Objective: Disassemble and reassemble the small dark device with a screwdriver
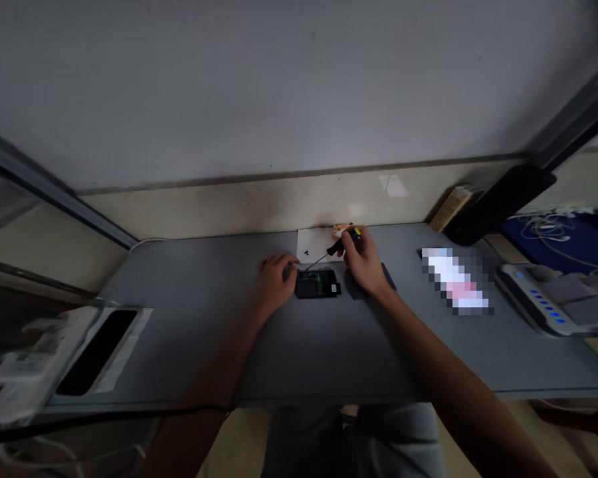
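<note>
A black device with an exposed green circuit board (319, 283) lies flat on the grey table (204, 332). My right hand (365, 261) is closed around a screwdriver (336, 247) with a black and yellow handle. Its thin shaft slants down to the left, and the tip is at the board's upper left part. At the device's left edge rests my left hand (279, 282), fingers bent and the thumb side against the edge; whether it pinches anything is unclear. Small dark pieces (306, 252) lie on a white sheet (306, 240) behind the device. A dark flat panel (355, 285) lies partly under my right hand.
An orange and white object (339, 230) stands behind my right hand. On the right are a pixelated bright screen (456, 282), a power strip (543, 302), a box (450, 209) and a long black case (501, 202). A black phone (97, 352) lies at the left.
</note>
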Action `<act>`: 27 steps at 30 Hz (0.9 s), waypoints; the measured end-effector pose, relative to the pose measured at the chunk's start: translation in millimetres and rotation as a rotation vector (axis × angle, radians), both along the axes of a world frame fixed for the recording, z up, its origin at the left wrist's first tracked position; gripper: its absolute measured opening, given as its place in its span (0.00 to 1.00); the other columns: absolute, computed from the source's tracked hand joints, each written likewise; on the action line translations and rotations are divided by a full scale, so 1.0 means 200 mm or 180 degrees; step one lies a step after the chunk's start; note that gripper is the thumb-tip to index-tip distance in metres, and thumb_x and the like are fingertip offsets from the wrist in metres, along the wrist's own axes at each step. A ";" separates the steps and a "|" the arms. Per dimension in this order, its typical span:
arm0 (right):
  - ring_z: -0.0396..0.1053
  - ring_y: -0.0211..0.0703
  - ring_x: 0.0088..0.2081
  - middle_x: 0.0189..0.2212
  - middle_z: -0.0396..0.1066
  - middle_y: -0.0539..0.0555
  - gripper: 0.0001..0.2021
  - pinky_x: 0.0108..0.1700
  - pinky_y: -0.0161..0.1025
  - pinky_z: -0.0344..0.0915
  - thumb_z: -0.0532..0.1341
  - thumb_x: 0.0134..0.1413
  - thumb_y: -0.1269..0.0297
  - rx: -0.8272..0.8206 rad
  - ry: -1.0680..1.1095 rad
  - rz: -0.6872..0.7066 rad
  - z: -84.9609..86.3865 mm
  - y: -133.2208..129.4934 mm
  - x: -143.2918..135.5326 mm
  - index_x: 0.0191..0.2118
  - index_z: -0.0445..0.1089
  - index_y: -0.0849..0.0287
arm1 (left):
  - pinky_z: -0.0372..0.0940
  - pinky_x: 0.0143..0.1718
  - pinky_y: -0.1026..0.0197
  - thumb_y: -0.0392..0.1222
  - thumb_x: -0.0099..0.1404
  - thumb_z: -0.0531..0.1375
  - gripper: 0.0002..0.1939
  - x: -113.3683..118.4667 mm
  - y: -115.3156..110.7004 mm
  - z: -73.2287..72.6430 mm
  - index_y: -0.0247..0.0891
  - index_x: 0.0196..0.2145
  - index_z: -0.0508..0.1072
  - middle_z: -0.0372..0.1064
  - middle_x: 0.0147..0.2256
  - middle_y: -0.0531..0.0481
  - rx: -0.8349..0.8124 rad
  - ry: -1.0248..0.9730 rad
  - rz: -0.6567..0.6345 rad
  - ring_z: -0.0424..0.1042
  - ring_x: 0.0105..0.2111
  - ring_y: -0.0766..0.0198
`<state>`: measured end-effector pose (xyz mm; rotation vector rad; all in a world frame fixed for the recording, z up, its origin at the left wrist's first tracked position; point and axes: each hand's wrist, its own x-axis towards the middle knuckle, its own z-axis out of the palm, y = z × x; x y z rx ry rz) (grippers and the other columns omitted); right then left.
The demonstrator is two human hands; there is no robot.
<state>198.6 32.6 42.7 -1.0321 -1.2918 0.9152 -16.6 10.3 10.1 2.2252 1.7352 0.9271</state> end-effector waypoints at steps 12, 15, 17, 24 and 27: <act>0.69 0.38 0.26 0.24 0.70 0.45 0.23 0.32 0.38 0.64 0.61 0.59 0.36 -0.0191 -0.0250 0.0013 -0.04 0.01 -0.02 0.41 0.66 0.53 | 0.67 0.55 0.50 0.31 0.68 0.51 0.17 -0.02 0.02 -0.01 0.45 0.40 0.78 0.82 0.42 0.50 -0.0268 -0.0062 -0.0257 0.79 0.45 0.55; 0.68 0.38 0.25 0.25 0.69 0.45 0.23 0.32 0.39 0.64 0.62 0.58 0.36 -0.0167 -0.0207 -0.0014 -0.04 0.01 -0.02 0.42 0.67 0.53 | 0.68 0.55 0.51 0.31 0.69 0.51 0.16 -0.02 0.02 -0.01 0.44 0.40 0.78 0.81 0.41 0.50 -0.0296 -0.0065 -0.0295 0.80 0.44 0.56; 0.67 0.38 0.24 0.24 0.69 0.45 0.23 0.31 0.39 0.63 0.62 0.58 0.36 -0.0158 -0.0163 0.0001 -0.04 0.01 -0.02 0.42 0.67 0.53 | 0.68 0.55 0.51 0.31 0.69 0.51 0.16 -0.02 0.02 -0.01 0.45 0.40 0.78 0.81 0.41 0.51 -0.0279 -0.0054 -0.0331 0.79 0.43 0.56; 0.65 0.36 0.22 0.25 0.68 0.45 0.24 0.30 0.39 0.63 0.62 0.57 0.36 -0.0145 -0.0117 0.0060 -0.04 0.01 -0.01 0.41 0.66 0.53 | 0.69 0.54 0.53 0.33 0.71 0.53 0.14 -0.01 0.01 -0.02 0.45 0.40 0.78 0.81 0.41 0.52 -0.0195 0.0043 -0.0431 0.79 0.43 0.57; 0.66 0.37 0.23 0.25 0.69 0.45 0.25 0.30 0.39 0.64 0.62 0.57 0.34 -0.0151 -0.0182 0.0010 -0.04 0.01 -0.01 0.41 0.66 0.53 | 0.68 0.55 0.53 0.33 0.71 0.53 0.14 -0.01 0.01 -0.02 0.45 0.41 0.78 0.81 0.41 0.52 -0.0238 0.0093 -0.0475 0.79 0.43 0.57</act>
